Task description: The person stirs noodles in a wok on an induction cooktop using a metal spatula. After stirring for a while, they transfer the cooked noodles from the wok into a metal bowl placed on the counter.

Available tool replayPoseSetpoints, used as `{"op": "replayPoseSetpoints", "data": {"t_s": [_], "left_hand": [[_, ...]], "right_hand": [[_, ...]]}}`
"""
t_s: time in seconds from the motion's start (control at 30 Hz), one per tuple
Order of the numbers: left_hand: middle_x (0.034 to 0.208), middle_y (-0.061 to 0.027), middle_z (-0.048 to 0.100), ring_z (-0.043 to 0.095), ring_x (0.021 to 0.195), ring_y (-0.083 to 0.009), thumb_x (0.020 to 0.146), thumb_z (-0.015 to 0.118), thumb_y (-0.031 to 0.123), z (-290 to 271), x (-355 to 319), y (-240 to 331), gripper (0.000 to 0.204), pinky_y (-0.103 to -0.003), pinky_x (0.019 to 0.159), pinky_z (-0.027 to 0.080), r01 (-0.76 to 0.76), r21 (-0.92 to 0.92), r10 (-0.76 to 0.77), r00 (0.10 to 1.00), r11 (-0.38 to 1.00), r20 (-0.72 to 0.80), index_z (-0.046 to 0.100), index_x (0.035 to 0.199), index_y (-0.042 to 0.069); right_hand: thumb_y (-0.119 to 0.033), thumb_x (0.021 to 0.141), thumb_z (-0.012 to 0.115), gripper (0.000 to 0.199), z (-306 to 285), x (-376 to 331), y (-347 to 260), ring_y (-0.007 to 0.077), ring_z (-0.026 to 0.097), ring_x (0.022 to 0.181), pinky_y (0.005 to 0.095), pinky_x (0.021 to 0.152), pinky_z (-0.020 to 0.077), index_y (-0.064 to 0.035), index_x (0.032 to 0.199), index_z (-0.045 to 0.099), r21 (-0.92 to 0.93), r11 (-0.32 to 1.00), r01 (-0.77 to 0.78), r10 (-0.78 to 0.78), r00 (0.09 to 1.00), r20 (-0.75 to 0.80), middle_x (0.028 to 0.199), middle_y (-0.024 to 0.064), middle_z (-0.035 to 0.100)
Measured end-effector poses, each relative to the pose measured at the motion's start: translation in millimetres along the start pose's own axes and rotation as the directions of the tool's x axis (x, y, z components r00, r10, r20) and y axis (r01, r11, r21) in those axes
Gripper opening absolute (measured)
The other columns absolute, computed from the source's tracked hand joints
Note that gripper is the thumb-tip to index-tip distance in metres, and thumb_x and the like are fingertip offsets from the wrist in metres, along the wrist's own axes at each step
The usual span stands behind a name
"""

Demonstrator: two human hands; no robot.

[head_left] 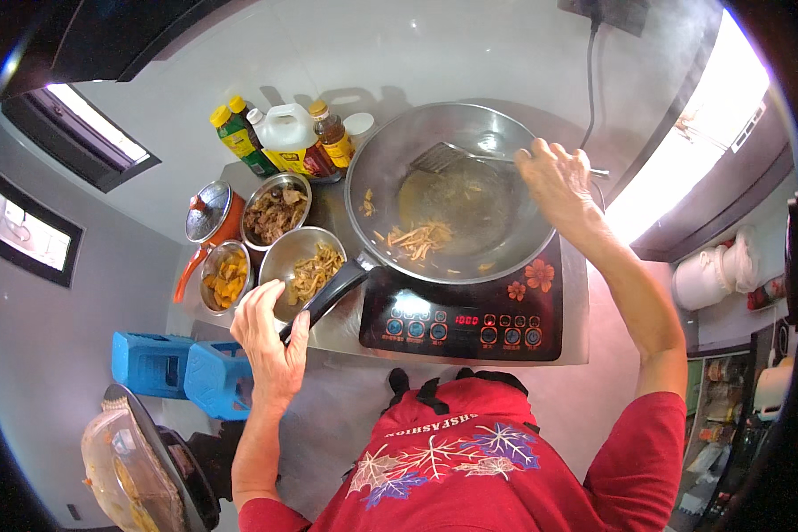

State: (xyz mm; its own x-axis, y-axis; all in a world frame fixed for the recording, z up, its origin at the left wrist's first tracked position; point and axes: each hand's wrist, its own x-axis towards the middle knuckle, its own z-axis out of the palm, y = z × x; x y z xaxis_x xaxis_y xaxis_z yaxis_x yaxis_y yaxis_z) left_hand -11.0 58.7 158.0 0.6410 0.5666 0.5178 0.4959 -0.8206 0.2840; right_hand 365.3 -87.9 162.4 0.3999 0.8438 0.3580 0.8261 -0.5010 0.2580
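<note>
Steel, that wok (457, 191) was, and it sat on the black induction cooker (470, 315) with a shallow pool of oil and a small heap of pale shredded strips (421, 238) lying at its near side. My left hand (270, 341) was closed round the wok's dark handle (328, 297), fingers wrapped over the top, thumb tucked beside it. My right hand (554, 177) was curled over the shaft of the metal spatula (443, 158), whose slotted blade rested against the far wall of the wok, well apart from the strips.

To do this stirring well, I judged the left hand had to keep the pan steady and level on the cooker, since the oil would run toward any tilt. The spatula blade wanted to come down along the wall and slide under the strips, not chop at them, so they turned in the oil without splashing over the rim.

Just beside the handle on the table (332, 332) stood three steel bowls: one of shredded pieces (315, 270), one of dark chunks (275, 213), one of yellow slices (226, 279). I thought my elbow ought to stay clear of them. Behind stood the sauce bottles (284, 137) and an orange lidded pot (213, 213).
</note>
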Motion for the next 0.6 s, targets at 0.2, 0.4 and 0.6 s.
{"op": "replayPoseSetpoints", "data": {"t_s": [0.2, 0.4, 0.6], "left_hand": [[0.112, -0.0149, 0.062, 0.056, 0.106, -0.0295, 0.089, 0.064, 0.034, 8.1, 29.1, -34.2, 0.042, -0.038, 0.093, 0.040, 0.072, -0.282, 0.016, 0.955, 0.957, 0.297, 0.058, 0.118, 0.005], [0.122, -0.0118, 0.058, 0.055, 0.112, -0.0186, 0.093, 0.061, 0.035, 46.3, 55.8, -65.6, 0.057, -0.032, 0.098, 0.042, 0.583, -0.518, 0.182, 0.538, 0.626, 0.823, 0.046, 0.131, -0.005], [0.108, -0.0208, 0.064, 0.069, 0.083, -0.0273, 0.089, 0.062, 0.020, 62.9, 84.3, -57.1, 0.050, -0.036, 0.063, 0.058, 0.956, -0.179, 0.459, 0.054, 0.234, 0.887, 0.041, 0.130, 0.000]], "right_hand": [[-0.009, 0.075, 0.064, 0.013, -1.8, -1.3, -42.3, 0.0268, 0.063, 0.091, 0.0472, 0.072, 0.0457, -0.0072, 0.088, 0.064, 0.096, 0.994, 0.049, -0.043, 0.997, -0.066, 0.095, 0.0109, 0.061], [-0.008, 0.075, 0.061, 0.016, -27.3, -31.1, -38.7, 0.0228, 0.058, 0.084, 0.0426, 0.073, 0.0410, -0.0122, 0.090, 0.066, 0.267, 0.956, 0.122, -0.105, 0.992, -0.074, 0.082, 0.0058, 0.053], [-0.008, 0.072, 0.063, 0.020, -54.8, -65.3, 0.6, 0.0206, 0.057, 0.076, 0.0390, 0.067, 0.0397, -0.0165, 0.089, 0.068, 0.219, 0.965, 0.143, -0.138, 0.990, -0.041, 0.077, 0.0019, 0.050]]}}
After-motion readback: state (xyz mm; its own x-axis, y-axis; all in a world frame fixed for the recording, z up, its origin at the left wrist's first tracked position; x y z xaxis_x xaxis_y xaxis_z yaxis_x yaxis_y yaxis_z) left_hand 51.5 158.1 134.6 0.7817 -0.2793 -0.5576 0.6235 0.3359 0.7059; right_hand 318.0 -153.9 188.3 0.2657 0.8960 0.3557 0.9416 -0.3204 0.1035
